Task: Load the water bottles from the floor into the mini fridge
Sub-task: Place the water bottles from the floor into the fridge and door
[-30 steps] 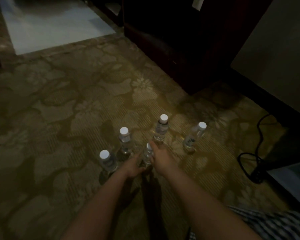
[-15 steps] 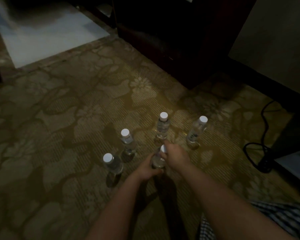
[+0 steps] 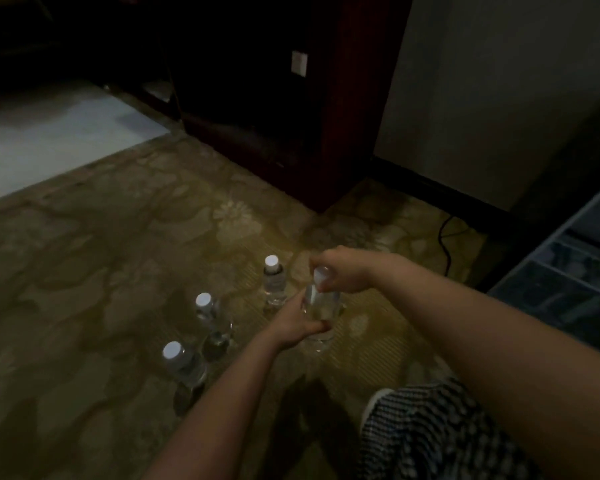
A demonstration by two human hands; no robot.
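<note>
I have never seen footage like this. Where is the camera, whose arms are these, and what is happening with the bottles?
There is no machine here. A person wears a camera on the head, so you look down along their own arms. The left hand grips the body of a clear water bottle, and the right hand grips its white-capped top. Three more stand upright on the patterned carpet: a far bottle, a middle bottle and a near bottle. At the right edge is what looks like an open fridge door with shelves, though it is too dark to be sure. A black cable lies nearby.
</note>
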